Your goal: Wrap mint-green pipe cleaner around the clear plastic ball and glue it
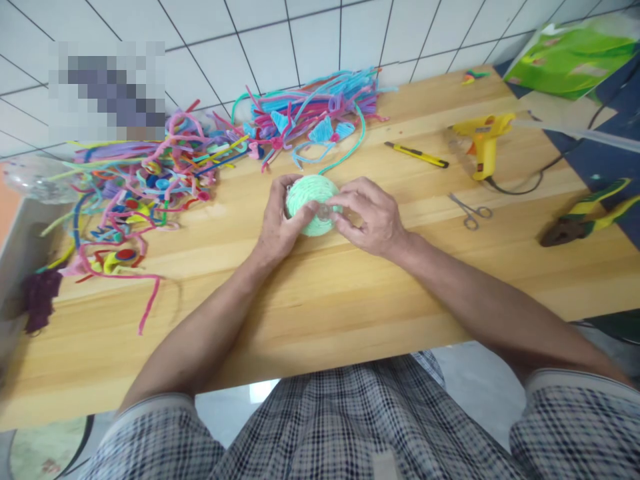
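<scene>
A mint-green round bundle [304,193], wound in rings of fuzzy pipe cleaner, is between my hands above the middle of the table. My left hand [281,223] wraps around its left side, the thumb lying across the front. At its centre shows a small clear, plastic-looking round piece [324,212]. My right hand [373,217] pinches at the right edge of that clear piece, thumb below and fingers above. Behind the bundle, a teal pipe cleaner [361,137] curves up toward the pile; whether it joins the bundle is hidden.
Tangled coloured pipe cleaners [150,173] cover the left back, with a bundled stack [320,100] along the tiled wall. To the right lie a yellow utility knife [417,155], a yellow glue gun [484,143] with its cord, small scissors [471,213] and pliers [583,220]. A green packet [575,60] sits far right.
</scene>
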A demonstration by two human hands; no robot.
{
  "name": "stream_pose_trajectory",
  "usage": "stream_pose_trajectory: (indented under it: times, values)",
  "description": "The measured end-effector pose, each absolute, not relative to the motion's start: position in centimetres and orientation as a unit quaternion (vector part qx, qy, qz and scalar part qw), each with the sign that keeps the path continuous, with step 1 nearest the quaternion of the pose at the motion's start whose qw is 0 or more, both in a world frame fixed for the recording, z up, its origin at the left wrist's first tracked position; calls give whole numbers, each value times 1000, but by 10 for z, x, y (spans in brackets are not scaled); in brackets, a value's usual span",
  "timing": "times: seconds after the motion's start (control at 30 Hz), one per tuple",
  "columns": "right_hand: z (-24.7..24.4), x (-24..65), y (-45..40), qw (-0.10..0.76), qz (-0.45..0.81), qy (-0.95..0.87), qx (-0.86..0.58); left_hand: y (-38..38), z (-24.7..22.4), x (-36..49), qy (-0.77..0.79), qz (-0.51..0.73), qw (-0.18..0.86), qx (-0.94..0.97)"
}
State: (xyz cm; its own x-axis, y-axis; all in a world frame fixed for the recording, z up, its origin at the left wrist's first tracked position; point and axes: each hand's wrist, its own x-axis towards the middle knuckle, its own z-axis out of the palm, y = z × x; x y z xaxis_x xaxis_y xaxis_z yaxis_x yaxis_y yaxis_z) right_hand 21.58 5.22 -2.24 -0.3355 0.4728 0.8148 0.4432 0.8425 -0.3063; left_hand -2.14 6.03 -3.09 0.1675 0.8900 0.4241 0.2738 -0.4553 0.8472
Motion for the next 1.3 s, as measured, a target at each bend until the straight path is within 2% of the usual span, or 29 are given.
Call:
stream_pose_trajectory:
  times: [0.2,0.5,0.73,1.3]
  values:
    - [-22,214,50,487,37,-818,-304,58,-29,-21,420,473,321,705]
    - [-22,214,50,494,3,-818,-296,60,-26,-26,410,469,342,704]
    - [-22,222,58,469,0,-837,-280,66,-34,-24,427,486,316,694]
    - [-20,221,61,525,22,-796,-300,54,-29,-14,425,506,318,681]
